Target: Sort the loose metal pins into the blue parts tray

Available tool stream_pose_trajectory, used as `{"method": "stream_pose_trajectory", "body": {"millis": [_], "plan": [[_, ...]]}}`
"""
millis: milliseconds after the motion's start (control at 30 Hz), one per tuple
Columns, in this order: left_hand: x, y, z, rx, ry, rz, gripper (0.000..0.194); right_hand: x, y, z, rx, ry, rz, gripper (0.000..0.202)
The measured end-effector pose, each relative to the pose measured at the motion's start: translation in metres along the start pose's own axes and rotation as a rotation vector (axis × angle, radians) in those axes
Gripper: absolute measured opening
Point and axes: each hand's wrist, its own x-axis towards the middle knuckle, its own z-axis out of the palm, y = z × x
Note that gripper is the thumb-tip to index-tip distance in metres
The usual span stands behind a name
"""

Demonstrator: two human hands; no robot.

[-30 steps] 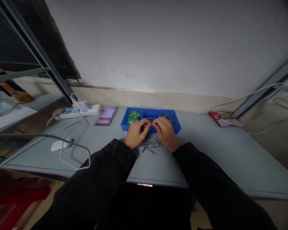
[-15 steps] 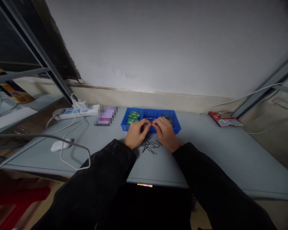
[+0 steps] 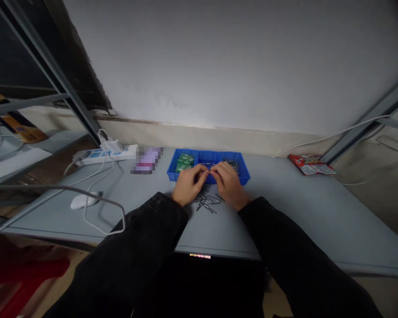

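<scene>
My left hand (image 3: 189, 182) and my right hand (image 3: 229, 183) meet with pinched fingertips over the front of a blue bin (image 3: 173, 176) with three compartments. Whatever is between the fingertips is too small to make out. Green packets (image 3: 185, 161) fill the left compartment. In the middle one lie thin metal pieces (image 3: 207, 163), partly hidden by my fingers. The right compartment holds small grey metal parts (image 3: 232, 164), partly covered by my right hand. Below my hands, a loose pile of slim metal pieces (image 3: 206, 201) lies on the grey table (image 3: 219, 234).
To the left are a white power strip (image 3: 119, 153) with plugged-in cables, a phone-like purple item (image 3: 147, 160) blurred by pixels, and a white mouse-like object (image 3: 84, 201). A red snack packet (image 3: 311, 164) lies at the right, near a metal post. A wall stands behind the bin.
</scene>
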Motion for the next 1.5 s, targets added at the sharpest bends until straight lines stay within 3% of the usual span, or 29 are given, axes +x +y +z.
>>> {"method": "stream_pose_trajectory", "body": {"millis": [1500], "plan": [[0.0002,0.0000,-0.0001,-0.003,0.009,0.004,0.019,-0.0003,0.0017,0.0013,0.015,0.012,-0.018,0.021]]}}
